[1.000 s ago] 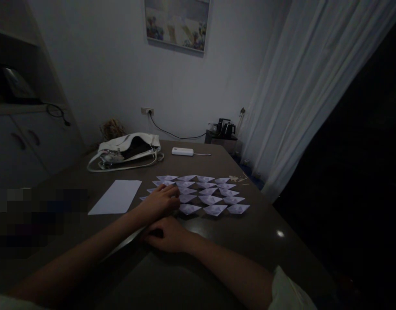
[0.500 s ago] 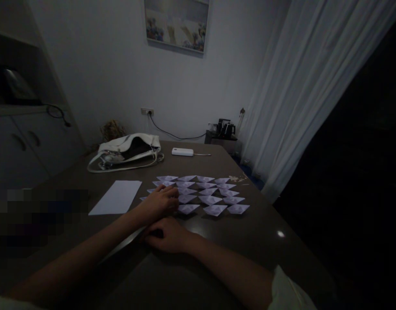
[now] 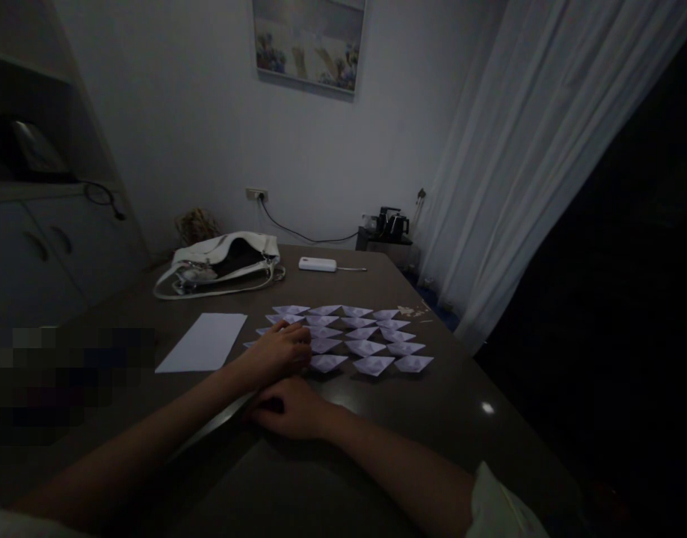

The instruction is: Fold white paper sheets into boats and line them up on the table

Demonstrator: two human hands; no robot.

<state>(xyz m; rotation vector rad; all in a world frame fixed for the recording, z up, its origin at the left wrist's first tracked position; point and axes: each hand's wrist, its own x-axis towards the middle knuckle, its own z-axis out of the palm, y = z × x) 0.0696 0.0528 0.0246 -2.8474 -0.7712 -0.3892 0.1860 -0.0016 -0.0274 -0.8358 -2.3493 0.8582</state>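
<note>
Several small folded paper boats (image 3: 365,338) lie in rows on the dark table (image 3: 444,418). My left hand (image 3: 276,351) rests palm down over the boats at the left end of the rows, fingers curled loosely on top of them. My right hand (image 3: 290,408) lies on the table just in front of it, fingers bent inward, with what is under them hidden. A flat white sheet of paper (image 3: 202,342) lies to the left of my left hand.
A white handbag (image 3: 223,261) lies at the back left of the table, a white power bank (image 3: 317,264) with a cable behind the boats. A kettle (image 3: 391,222) stands on a side stand by the white curtain (image 3: 534,149). Cabinets line the left wall.
</note>
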